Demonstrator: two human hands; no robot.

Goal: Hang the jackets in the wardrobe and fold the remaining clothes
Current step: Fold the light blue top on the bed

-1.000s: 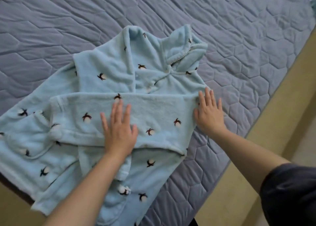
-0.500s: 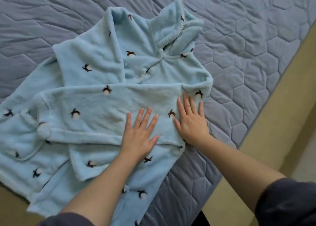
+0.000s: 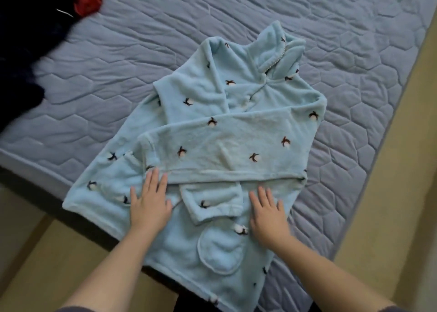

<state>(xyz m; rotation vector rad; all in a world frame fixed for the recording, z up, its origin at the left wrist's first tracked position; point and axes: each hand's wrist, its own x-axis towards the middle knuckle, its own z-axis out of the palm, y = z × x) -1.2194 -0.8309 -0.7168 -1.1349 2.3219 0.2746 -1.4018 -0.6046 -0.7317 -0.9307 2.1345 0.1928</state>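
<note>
Both hands, left (image 3: 150,209) and right (image 3: 268,218), lay flat and open on soft fleece robe (image 3: 236,146) near bed (image 3: 94,75) edge, gripping nothing; hem best to grasp.

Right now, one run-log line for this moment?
item: blue fleece garment on bed | sleeve: folded across front | left hand: flat on garment | right hand: flat on garment

Left grip (image 3: 150,206) and right grip (image 3: 267,217) lie flat, palms down
</note>
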